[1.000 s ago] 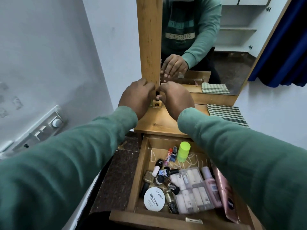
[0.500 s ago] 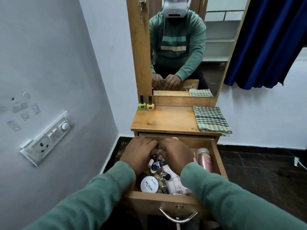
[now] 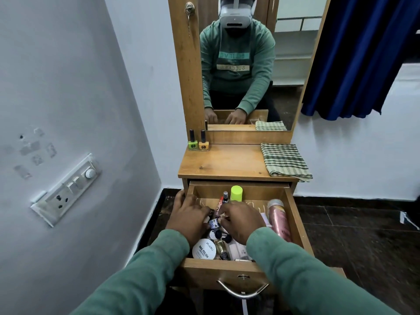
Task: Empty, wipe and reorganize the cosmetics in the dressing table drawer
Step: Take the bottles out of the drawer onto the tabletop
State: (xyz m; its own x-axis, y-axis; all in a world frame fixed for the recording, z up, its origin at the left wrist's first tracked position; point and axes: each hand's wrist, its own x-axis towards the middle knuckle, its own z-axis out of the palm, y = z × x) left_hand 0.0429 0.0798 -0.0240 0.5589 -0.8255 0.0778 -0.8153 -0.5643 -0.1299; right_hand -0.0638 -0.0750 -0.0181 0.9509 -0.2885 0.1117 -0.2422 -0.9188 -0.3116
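Left hand [image 3: 191,218] and right hand [image 3: 241,221] dropped from counter [image 3: 227,162] into open drawer [image 3: 298,223], centre frame.
Blue-labelled bottle [image 3: 213,222] lies roughly crosswise between them, just beside both; fingers curl over clutter, grasp hidden, cannot tell.

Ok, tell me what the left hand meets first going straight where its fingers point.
Likely the small blue-labelled bottle just beyond the left hand, ahead of the right hand; depth is unclear, so they may already touch.
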